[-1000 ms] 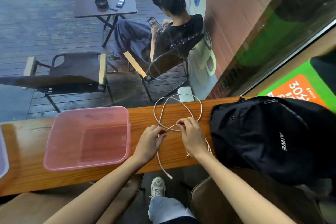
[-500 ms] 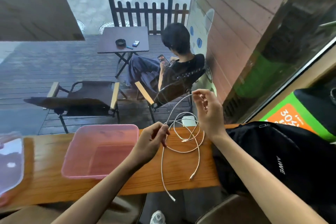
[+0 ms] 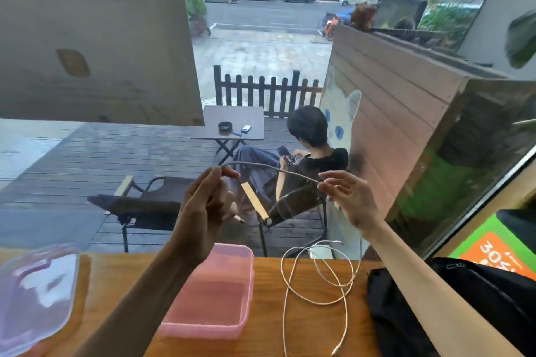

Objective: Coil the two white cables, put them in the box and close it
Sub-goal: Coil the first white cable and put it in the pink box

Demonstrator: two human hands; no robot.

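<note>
Stretching cable (image 3: 269,166) between raised hands, above box (image 3: 208,327)

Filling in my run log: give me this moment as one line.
left hand: pinching cable | right hand: pinching same cable, raised | second cable: loose on counter | box: open, empty

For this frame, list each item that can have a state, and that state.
pink box: open, empty, on the wooden counter.
lid: off, lying left of the box.
held cable: lifted, stretched between both hands.
loose cable: uncoiled on the counter.
left hand: pinching the cable.
right hand: pinching the cable.
black backpack: zip state unclear.
</note>
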